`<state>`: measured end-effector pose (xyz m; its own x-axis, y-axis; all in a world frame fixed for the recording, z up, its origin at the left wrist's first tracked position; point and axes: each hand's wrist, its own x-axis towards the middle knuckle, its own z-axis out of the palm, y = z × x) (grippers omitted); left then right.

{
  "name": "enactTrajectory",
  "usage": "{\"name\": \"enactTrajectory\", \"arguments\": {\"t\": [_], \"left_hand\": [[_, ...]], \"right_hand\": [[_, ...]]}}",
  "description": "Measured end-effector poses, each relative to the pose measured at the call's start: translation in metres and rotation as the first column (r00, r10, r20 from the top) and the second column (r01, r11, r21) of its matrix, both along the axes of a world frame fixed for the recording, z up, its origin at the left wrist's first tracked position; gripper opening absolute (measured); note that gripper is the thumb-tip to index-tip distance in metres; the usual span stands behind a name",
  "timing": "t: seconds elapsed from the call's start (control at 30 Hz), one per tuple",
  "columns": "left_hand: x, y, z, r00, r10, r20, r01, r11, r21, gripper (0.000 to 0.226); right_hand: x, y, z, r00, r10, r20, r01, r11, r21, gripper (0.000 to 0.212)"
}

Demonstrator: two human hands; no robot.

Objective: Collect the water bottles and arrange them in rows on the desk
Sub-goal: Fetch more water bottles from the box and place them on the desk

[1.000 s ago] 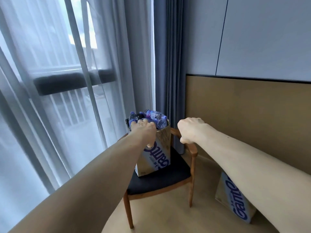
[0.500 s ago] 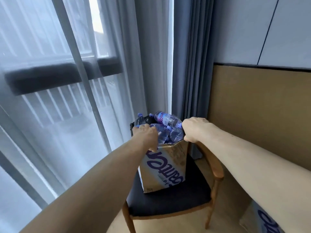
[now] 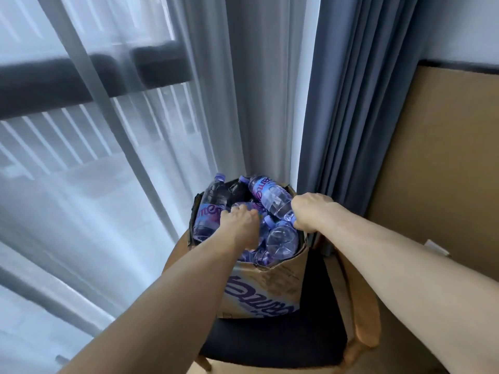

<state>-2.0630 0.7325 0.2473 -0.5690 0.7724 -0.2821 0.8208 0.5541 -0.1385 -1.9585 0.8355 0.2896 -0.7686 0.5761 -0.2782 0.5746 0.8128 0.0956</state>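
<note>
Sheer curtains (image 3: 256,90) veil a daylit window (image 3: 67,136) left of my left hand (image 3: 240,225); blue drapes (image 3: 359,117) and tan panel (image 3: 445,171) beyond my right hand (image 3: 310,211); wooden chair (image 3: 270,344) below.

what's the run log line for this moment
left hand: in cardboard box among water bottles, hold unclear | right hand: curled at box's right rim, hold unclear | box: on chair | desk: not in view

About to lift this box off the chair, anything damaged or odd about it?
Yes: the cardboard box has a torn, ragged front rim, and the water bottles lie jumbled at all angles, some poking above the rim. They might spill out.
</note>
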Motion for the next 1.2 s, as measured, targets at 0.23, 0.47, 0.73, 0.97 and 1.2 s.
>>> {"name": "enactTrajectory", "arguments": {"t": [0.23,0.47,0.73,0.97,1.2], "left_hand": [[-0.014,0.035,-0.030,0.988,-0.151,0.042,0.152,0.988,-0.007,0.067],[-0.019,0.042,-0.045,0.988,-0.155,0.008,0.155,0.987,-0.040,0.067],[-0.014,0.031,-0.027,0.991,-0.127,0.053,0.127,0.992,-0.005,0.064],[-0.019,0.013,0.007,0.991,-0.124,0.051,0.127,0.991,-0.052,0.065],[-0.036,-0.021,0.012,0.996,0.036,0.080,-0.035,0.999,-0.010,0.052]], "right_hand": [[-0.033,0.036,-0.035,1.000,-0.010,0.004,0.011,0.997,-0.072,0.038],[-0.057,0.047,-0.054,0.997,-0.044,0.058,0.046,0.998,-0.043,0.049],[-0.054,0.041,-0.053,0.985,-0.160,0.071,0.166,0.981,-0.097,0.065],[-0.040,0.034,-0.041,0.994,-0.042,0.102,0.038,0.999,0.036,0.057],[-0.040,0.034,0.000,0.997,-0.002,0.076,-0.005,0.996,0.094,0.046]]}}
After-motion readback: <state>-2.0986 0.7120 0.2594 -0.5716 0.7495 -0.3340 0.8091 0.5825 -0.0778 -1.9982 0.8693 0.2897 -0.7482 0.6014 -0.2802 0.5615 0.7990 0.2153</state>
